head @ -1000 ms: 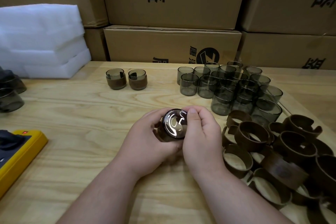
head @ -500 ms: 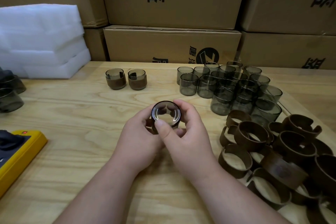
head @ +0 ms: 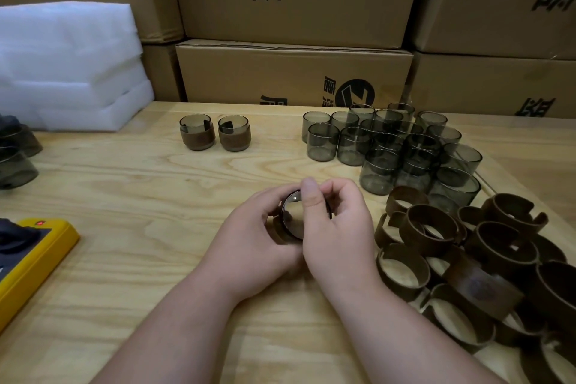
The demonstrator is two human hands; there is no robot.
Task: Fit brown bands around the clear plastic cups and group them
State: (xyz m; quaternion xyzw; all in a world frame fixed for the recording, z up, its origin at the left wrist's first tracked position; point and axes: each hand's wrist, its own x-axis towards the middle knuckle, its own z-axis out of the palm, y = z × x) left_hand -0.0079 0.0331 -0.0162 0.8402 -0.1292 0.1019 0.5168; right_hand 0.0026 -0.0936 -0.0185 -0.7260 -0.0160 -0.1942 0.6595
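Between both hands' (head: 255,240) curled fingers (head: 314,196), cup (head: 293,218), perhaps banded.

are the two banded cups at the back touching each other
Apart. The head view shows a thin strip of table between the left banded cup and the right banded cup.

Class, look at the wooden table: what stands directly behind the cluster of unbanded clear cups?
Stacked cardboard boxes rise behind the unbanded cups. The boxes' contents are hidden.

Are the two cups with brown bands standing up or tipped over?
Standing up. Both banded cups sit on their bases on the table, open rims facing upward.
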